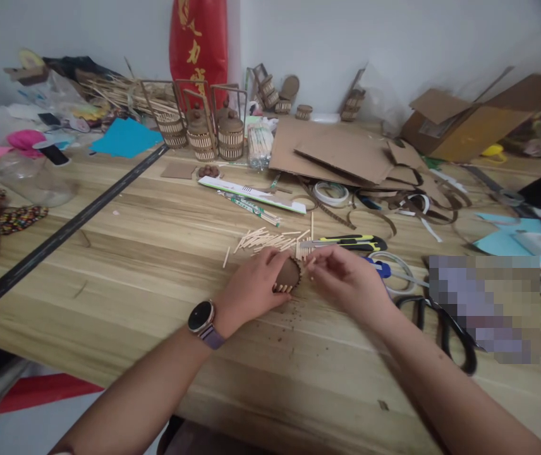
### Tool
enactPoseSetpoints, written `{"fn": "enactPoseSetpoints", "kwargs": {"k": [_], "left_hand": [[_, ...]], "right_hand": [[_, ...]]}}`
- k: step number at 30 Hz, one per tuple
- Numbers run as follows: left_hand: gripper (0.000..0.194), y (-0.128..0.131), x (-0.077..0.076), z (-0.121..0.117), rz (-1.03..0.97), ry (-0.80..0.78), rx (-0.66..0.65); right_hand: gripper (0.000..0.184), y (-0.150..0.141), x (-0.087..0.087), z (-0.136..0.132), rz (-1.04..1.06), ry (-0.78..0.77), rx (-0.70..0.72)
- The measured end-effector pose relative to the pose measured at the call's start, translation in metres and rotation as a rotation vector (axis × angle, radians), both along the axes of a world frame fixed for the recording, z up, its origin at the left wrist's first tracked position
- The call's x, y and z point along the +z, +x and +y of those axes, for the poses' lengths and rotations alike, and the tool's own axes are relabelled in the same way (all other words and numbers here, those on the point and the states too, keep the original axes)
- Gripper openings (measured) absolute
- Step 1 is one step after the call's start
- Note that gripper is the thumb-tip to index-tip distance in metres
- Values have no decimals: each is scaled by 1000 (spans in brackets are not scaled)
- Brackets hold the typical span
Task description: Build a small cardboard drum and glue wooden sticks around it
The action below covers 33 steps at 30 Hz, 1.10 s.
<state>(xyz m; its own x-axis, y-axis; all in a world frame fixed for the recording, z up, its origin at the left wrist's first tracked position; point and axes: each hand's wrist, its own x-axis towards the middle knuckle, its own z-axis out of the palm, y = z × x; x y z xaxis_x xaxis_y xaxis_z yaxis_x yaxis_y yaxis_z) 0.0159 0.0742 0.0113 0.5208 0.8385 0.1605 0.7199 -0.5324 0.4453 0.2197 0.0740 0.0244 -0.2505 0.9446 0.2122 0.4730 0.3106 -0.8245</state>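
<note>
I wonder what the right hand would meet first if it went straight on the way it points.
The right hand would probably first meet the round brown cardboard piece at the left hand, though depth is unclear.

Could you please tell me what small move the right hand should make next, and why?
Probably ease the right hand leftward and set the short stick it seems to pinch against the rim of the round brown piece. The left hand steadies that piece, light sticks line part of its side, and the right fingertips are close beside it.
</note>
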Motion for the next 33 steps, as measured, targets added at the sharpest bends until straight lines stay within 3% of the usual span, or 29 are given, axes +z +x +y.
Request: {"fn": "enactPoseSetpoints", "kwargs": {"k": [5, 18, 33], "left_hand": [[71, 0, -4, 1, -11, 28, -12], [68, 0, -4, 1, -24, 15, -30], [69, 0, -1, 1, -38, 8, -32]], "right_hand": [[9, 0, -10, -20, -133, -27, 95], [9, -6, -13, -18, -240, 82, 180], [14, -10, -20, -18, -285, 144, 186]]}}
